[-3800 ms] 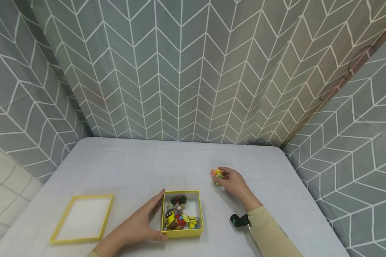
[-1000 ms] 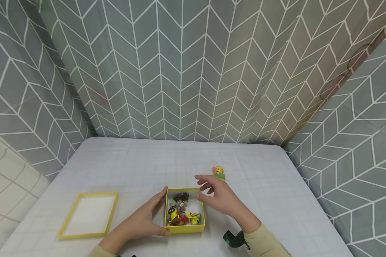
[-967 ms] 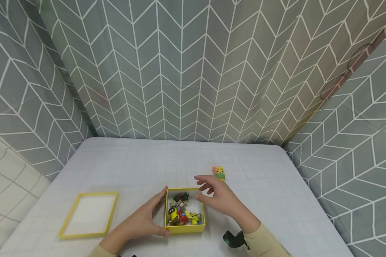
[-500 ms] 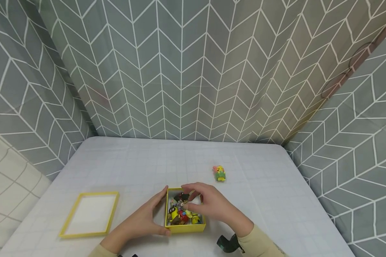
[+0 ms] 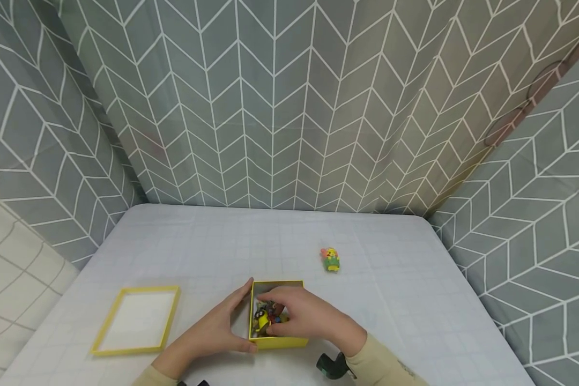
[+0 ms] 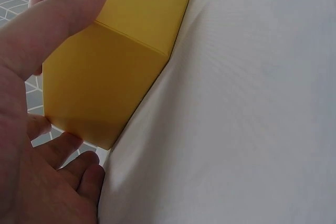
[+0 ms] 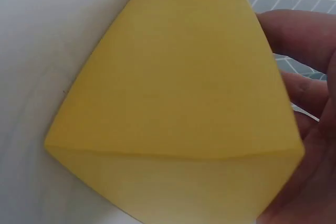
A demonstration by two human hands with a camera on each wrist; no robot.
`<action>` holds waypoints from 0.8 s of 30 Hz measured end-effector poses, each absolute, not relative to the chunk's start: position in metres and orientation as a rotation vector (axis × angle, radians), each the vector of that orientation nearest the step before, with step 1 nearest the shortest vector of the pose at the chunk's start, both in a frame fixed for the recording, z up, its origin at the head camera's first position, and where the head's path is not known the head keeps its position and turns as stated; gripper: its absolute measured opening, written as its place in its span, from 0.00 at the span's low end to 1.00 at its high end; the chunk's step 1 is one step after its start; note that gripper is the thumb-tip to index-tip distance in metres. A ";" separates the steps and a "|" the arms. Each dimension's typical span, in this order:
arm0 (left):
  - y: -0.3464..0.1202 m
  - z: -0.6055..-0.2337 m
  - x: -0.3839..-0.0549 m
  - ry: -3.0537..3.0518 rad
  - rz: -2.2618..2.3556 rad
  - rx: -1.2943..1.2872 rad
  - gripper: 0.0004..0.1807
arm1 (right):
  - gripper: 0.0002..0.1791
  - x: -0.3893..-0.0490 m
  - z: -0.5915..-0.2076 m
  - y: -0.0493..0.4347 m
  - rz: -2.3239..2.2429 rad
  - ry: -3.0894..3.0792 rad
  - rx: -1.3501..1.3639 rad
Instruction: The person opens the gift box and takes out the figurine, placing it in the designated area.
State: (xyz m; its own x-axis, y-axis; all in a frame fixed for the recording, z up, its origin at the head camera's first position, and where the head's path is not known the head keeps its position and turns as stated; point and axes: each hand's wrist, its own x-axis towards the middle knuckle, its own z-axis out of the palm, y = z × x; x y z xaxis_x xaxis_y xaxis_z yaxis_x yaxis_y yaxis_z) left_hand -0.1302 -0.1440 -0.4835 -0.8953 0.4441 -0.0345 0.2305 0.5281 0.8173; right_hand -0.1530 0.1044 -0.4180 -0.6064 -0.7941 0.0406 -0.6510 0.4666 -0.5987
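Note:
In the head view, a yellow open box [image 5: 282, 342] holds several small toy figurines. My left hand [image 5: 215, 331] grips it by its left side, thumb at the near corner and fingers along the wall. The left wrist view has the thumb [image 6: 58, 22] on the box's yellow outside [image 6: 100, 82]. My right hand [image 5: 306, 316] reaches into the box, its thumb and index finger spread around a black-and-yellow figurine [image 5: 261, 320]; I cannot tell whether it pinches one. The box wall [image 7: 173, 77] hides its fingertips in the right wrist view.
A yellow-rimmed white lid [image 5: 135, 321] lies on the white table [image 5: 212, 241] left of the box. Beyond the box, to the right, lies a yellow, green and pink figurine [image 5: 331, 260]. A patterned grey curtain [image 5: 280, 107] hangs behind the table.
My right hand has let go of the yellow, green and pink figurine on the table and moved left and down into the box. My left hand has stayed on the box.

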 end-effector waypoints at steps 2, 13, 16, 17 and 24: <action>-0.144 -0.484 -0.131 2.529 1.293 0.564 0.74 | 0.31 -0.153 -0.418 0.104 -0.803 2.488 -1.253; -0.142 -0.483 -0.130 2.522 1.298 0.563 0.74 | 0.32 -0.155 -0.414 0.099 -0.726 2.454 -1.247; -0.142 -0.484 -0.130 2.517 1.300 0.560 0.74 | 0.33 -0.157 -0.414 0.098 -0.719 2.435 -1.246; -0.142 -0.484 -0.130 2.517 1.298 0.560 0.74 | 0.33 -0.157 -0.414 0.098 -0.720 2.431 -1.245; -0.142 -0.483 -0.130 2.506 1.307 0.554 0.74 | 0.31 -0.160 -0.415 0.096 -0.743 2.408 -1.269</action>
